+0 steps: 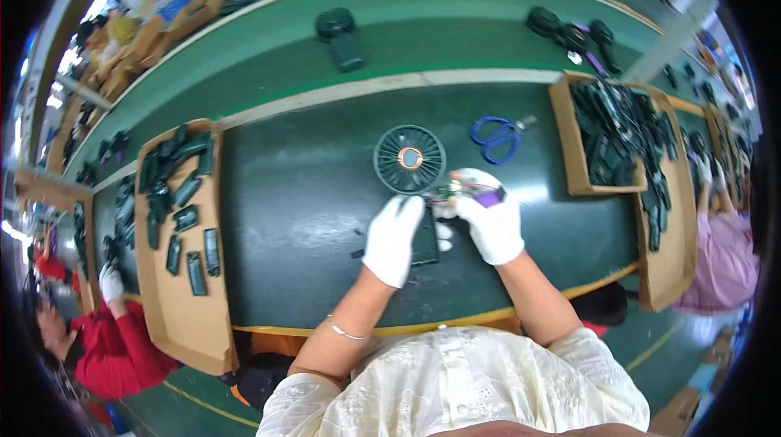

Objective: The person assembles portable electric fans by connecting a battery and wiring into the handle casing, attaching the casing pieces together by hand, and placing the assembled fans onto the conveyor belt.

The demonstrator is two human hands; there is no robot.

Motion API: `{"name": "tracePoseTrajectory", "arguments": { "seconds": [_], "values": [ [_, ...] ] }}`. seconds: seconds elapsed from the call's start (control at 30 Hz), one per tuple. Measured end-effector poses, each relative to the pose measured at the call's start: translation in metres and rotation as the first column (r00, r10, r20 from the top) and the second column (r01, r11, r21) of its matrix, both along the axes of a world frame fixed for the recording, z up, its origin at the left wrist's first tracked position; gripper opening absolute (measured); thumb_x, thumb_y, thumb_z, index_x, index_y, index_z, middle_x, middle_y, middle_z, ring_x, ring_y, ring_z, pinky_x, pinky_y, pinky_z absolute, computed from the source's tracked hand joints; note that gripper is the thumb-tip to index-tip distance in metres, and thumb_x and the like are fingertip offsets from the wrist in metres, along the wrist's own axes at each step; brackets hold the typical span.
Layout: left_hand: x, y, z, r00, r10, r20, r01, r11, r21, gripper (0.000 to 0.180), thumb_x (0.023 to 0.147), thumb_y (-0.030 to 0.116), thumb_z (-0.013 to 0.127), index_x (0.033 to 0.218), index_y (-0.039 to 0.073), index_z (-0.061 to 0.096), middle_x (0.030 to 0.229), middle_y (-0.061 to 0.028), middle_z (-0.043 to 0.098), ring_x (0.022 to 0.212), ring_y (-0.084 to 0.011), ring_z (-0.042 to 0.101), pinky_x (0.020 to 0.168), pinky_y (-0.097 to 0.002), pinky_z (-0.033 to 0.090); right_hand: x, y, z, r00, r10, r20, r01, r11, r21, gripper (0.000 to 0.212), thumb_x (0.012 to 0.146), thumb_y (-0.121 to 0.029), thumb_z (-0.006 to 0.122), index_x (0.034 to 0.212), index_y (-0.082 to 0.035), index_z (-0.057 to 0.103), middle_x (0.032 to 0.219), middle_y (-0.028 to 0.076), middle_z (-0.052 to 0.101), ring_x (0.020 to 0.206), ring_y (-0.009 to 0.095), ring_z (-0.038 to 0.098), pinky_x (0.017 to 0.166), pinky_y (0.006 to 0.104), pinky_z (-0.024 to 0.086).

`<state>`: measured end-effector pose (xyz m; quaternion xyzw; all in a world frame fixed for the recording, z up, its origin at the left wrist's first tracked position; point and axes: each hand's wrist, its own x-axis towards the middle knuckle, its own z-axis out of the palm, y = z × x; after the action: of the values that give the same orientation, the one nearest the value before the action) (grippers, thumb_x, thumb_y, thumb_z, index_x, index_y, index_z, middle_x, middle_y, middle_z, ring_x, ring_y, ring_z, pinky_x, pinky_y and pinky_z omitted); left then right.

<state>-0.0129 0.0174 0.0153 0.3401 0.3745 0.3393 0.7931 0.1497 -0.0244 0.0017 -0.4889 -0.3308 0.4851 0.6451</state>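
A dark green handheld fan lies on the table in front of me, its round grille facing up around a copper-coloured ring. Its handle points toward me. My left hand, in a white glove, is closed on the handle's left side near the grille. My right hand, gloved too, is closed around a purple battery. Between the hands is a small green circuit board with thin wires; the fingertips partly hide it. Small white pieces lie beside the handle.
Blue-handled scissors lie beyond my right hand. Cardboard trays of dark parts stand left and right. Behind, a green conveyor carries another fan and a cluster of dark parts. Co-workers sit at both sides.
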Motion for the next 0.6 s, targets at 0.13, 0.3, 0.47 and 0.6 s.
{"name": "tracePoseTrajectory", "arguments": {
  "seconds": [0.13, 0.3, 0.47, 0.6],
  "values": [
    [0.000, 0.008, -0.003, 0.998, -0.065, -0.013, 0.063, 0.993, -0.101, 0.029, 0.102, 0.025, 0.051, 0.113, -0.002, 0.056, 0.094, -0.0151, 0.066, 0.070, -0.0227, 0.069, 0.061, -0.0349, 0.061, 0.008, 0.002, 0.005, 0.968, 0.157, -0.196, -0.179, 0.979, -0.098, 0.044, 0.087, -0.001, 0.067, 0.128, 0.003, 0.054, 0.097, 0.012, 0.069, 0.077, 0.013, 0.065, 0.072, 0.0271, 0.054],
    [0.001, 0.008, -0.007, 0.991, -0.125, -0.054, 0.117, 0.985, -0.129, 0.029, 0.102, 0.026, 0.052, 0.112, -0.001, 0.057, 0.092, -0.0140, 0.066, 0.070, -0.0222, 0.069, 0.061, -0.0356, 0.061, 0.008, 0.002, 0.005, 0.966, 0.252, 0.048, -0.234, 0.942, -0.243, 0.034, 0.087, -0.002, 0.067, 0.119, 0.002, 0.058, 0.098, 0.010, 0.069, 0.077, 0.011, 0.065, 0.069, 0.0262, 0.053],
    [-0.006, 0.009, -0.007, 0.990, -0.139, 0.024, 0.141, 0.980, -0.139, 0.041, 0.102, 0.035, 0.047, 0.113, -0.003, 0.059, 0.092, -0.0158, 0.066, 0.070, -0.0242, 0.069, 0.062, -0.0370, 0.061, 0.000, 0.001, 0.004, 0.905, 0.176, 0.386, -0.151, 0.984, -0.095, 0.016, 0.086, 0.000, 0.067, 0.102, 0.001, 0.067, 0.091, 0.008, 0.066, 0.071, 0.012, 0.063, 0.067, 0.0264, 0.051],
    [-0.005, 0.011, -0.010, 0.992, -0.124, 0.022, 0.126, 0.978, -0.169, 0.045, 0.103, 0.037, 0.045, 0.113, -0.004, 0.060, 0.092, -0.0167, 0.067, 0.071, -0.0264, 0.070, 0.063, -0.0385, 0.061, 0.000, 0.000, -0.005, 0.840, 0.110, 0.532, -0.139, 0.990, 0.015, 0.014, 0.085, 0.003, 0.066, 0.099, 0.002, 0.067, 0.091, 0.008, 0.064, 0.073, 0.013, 0.064, 0.068, 0.0281, 0.052]
  ]
}}
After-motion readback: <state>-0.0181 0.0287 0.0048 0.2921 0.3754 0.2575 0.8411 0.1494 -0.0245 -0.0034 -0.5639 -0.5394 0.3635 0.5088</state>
